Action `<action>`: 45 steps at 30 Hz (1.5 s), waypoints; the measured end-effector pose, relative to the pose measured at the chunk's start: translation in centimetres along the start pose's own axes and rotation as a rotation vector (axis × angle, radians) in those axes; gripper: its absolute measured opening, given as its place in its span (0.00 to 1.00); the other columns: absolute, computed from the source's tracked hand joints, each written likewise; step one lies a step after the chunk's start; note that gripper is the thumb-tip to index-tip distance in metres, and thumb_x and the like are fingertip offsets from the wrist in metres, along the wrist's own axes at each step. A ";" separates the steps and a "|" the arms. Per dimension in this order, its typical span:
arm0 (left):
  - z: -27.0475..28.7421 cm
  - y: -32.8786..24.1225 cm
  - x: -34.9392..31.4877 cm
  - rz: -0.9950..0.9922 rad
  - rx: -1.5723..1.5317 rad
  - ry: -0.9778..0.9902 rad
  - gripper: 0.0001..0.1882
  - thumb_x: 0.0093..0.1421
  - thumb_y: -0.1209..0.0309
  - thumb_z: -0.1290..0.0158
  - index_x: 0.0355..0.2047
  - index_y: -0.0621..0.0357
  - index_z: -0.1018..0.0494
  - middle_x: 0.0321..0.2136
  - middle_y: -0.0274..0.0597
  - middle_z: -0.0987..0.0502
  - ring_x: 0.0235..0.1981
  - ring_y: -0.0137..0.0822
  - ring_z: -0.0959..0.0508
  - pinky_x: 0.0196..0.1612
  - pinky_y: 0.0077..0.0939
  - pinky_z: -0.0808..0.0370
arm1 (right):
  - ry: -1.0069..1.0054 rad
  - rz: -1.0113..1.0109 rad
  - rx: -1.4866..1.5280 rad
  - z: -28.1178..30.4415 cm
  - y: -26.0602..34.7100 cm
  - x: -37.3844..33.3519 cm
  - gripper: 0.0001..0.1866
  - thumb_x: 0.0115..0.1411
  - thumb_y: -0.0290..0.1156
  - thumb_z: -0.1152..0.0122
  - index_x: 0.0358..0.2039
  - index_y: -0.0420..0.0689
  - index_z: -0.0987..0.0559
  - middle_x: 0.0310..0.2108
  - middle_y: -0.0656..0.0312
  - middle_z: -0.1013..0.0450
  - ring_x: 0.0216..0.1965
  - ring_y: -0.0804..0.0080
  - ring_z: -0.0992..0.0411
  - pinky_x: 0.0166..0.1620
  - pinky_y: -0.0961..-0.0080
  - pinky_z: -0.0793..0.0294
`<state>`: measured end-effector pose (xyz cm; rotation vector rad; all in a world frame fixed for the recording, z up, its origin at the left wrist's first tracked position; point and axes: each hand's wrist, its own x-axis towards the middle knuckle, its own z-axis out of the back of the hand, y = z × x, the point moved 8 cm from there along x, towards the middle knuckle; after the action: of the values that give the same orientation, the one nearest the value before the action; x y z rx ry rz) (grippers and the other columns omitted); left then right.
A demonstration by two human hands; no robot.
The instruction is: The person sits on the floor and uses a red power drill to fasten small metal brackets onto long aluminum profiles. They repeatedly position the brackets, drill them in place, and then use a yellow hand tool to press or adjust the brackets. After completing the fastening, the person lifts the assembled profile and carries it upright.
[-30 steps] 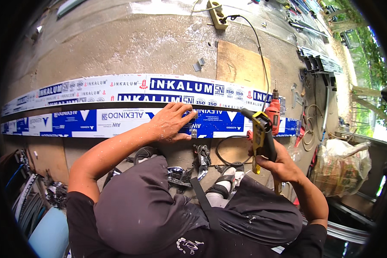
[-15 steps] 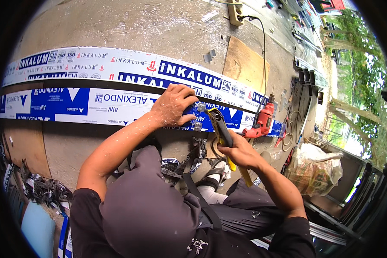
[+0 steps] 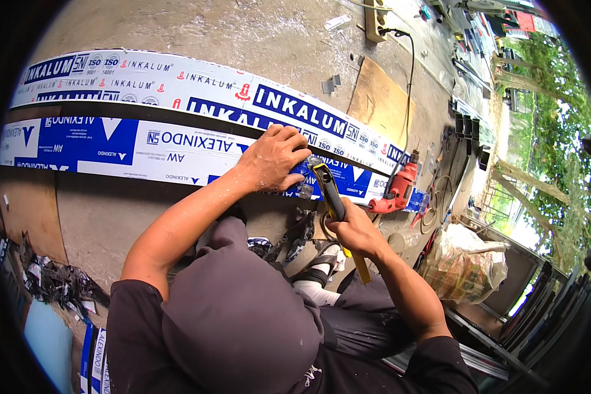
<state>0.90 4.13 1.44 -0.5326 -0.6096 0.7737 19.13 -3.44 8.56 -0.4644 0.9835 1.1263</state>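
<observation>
Left grip [image 3: 274,158]: we see it spread wide over a blue-white profile [image 3: 190,148].
Right grip [image 3: 356,230]: wrapped around a yellow-black tool [image 3: 331,195].
Drill [image 3: 400,188]: red, right of the tool.

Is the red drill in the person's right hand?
No, the right hand grips a yellow-and-black tool, while the red drill lies farther right.

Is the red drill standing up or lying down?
Lying down: seen from above, the red drill shows its side, with its handle pointing left.
</observation>
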 end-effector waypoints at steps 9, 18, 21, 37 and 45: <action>-0.5 -0.4 0.6 0.028 0.033 0.070 0.30 0.53 0.53 0.29 0.55 0.49 0.18 0.51 0.36 0.22 0.61 0.42 0.29 0.65 0.40 0.35 | -0.075 0.167 -0.177 1.2 1.1 1.8 0.14 0.53 0.24 0.46 0.40 0.33 0.29 0.31 0.36 0.25 0.37 0.35 0.23 0.44 0.47 0.25; -1.2 -0.1 0.9 0.048 0.053 0.134 0.37 0.40 0.62 0.26 0.56 0.45 0.18 0.50 0.34 0.21 0.60 0.41 0.28 0.64 0.40 0.35 | -0.162 0.079 -0.252 -2.8 4.8 0.9 0.18 0.54 0.30 0.39 0.35 0.23 0.25 0.34 0.25 0.23 0.40 0.27 0.21 0.47 0.46 0.19; -1.1 0.0 0.9 0.045 0.045 0.135 0.39 0.37 0.61 0.25 0.56 0.44 0.19 0.50 0.34 0.21 0.60 0.41 0.28 0.64 0.40 0.35 | -0.211 0.079 -0.282 -2.9 6.3 0.2 0.19 0.54 0.30 0.38 0.35 0.22 0.25 0.34 0.25 0.22 0.40 0.29 0.20 0.46 0.47 0.18; -0.5 -0.4 0.9 0.041 0.017 0.081 0.30 0.50 0.56 0.29 0.54 0.49 0.18 0.49 0.38 0.22 0.58 0.41 0.28 0.61 0.39 0.34 | -0.158 0.075 -0.102 -0.6 0.3 2.7 0.17 0.54 0.32 0.36 0.37 0.29 0.21 0.32 0.30 0.21 0.40 0.32 0.19 0.47 0.48 0.21; 0.4 -0.5 0.9 0.018 0.037 0.024 0.27 0.52 0.60 0.31 0.54 0.47 0.18 0.48 0.37 0.21 0.56 0.39 0.26 0.60 0.38 0.33 | -0.264 0.250 -0.277 0.5 2.3 1.7 0.19 0.57 0.31 0.32 0.46 0.35 0.21 0.34 0.32 0.21 0.35 0.32 0.20 0.40 0.45 0.20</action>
<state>1.41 4.55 2.32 -0.5135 -0.5682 0.7926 17.47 -1.23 7.73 -0.4072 0.6682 1.5182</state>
